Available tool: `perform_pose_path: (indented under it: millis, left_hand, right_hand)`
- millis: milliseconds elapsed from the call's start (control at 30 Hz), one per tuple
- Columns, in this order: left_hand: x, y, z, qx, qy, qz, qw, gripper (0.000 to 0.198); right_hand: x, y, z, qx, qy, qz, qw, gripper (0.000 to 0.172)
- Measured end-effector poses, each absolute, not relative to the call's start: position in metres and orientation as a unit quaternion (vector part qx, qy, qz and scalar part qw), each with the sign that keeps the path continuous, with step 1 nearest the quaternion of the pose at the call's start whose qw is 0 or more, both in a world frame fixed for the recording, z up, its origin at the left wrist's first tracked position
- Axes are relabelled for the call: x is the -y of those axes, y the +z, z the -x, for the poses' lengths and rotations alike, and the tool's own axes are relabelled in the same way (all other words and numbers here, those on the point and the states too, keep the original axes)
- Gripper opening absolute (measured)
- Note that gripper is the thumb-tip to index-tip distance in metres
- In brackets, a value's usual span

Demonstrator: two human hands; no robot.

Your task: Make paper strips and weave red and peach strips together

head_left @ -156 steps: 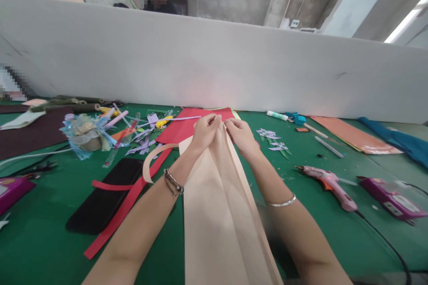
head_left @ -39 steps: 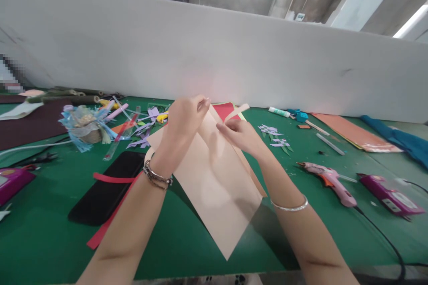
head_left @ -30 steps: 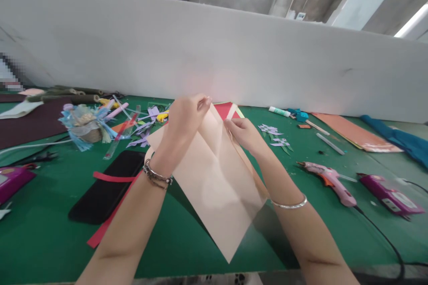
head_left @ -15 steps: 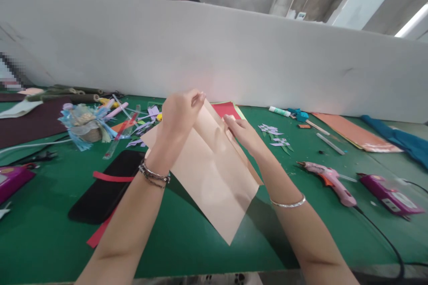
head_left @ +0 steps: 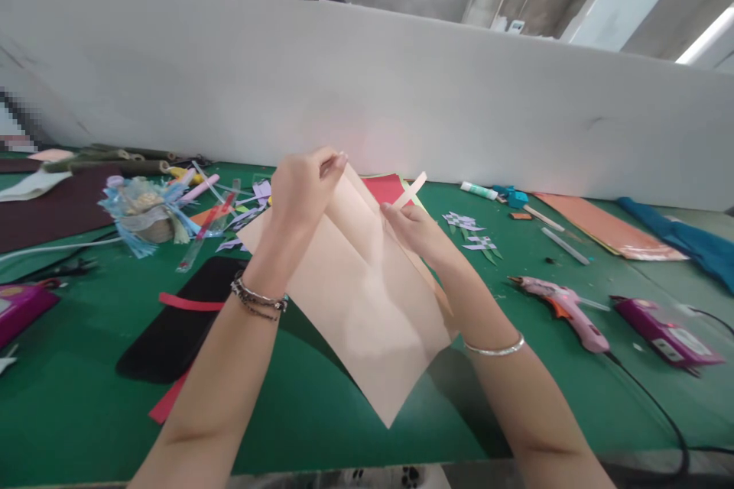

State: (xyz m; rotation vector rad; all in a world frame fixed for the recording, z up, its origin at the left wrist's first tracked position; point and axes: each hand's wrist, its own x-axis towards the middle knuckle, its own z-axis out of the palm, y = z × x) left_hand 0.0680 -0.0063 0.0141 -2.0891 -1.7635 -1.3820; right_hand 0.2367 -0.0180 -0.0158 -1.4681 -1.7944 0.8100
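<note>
A large peach sheet of paper is held up at a slant over the green table, one corner pointing down toward me. My left hand pinches its upper corner between thumb and fingers. Farther along the right edge, my right hand is closed on a narrow paper strip, whose end sticks up past the fingers. The strip runs along that edge, and its lower part is partly hidden by the hand. A crease crosses the sheet. Behind it lies red paper.
On the right lie a pink glue gun, a purple box with a cord and a glue stick. A black phone-like slab and a blue tufted ornament are on the left. A white partition stands behind.
The strip's end now rises above my right hand, where it did not stand out before. My left hand has shifted slightly left, and the sheet's lower corner has dropped a little.
</note>
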Motion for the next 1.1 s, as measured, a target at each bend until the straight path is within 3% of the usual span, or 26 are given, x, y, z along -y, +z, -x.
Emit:
perform_pose_path:
  millis: [333,500,1100]
  left_hand:
    - [0.005,0.014,-0.061,0.596,-0.461,0.655,0.053,0.027]
    - [0.005,0.014,-0.062,0.595,-0.465,0.654,0.044,0.027]
    - [0.004,0.013,-0.06,0.576,-0.474,0.666,0.03,0.03]
  right_hand:
    - [0.017,-0.019,-0.245,0.665,0.34,0.543,0.383,0.047]
    - [0.029,-0.013,-0.236,0.739,0.294,0.488,0.359,0.038]
    - [0.026,-0.013,-0.247,0.661,0.352,0.551,0.368,0.029]
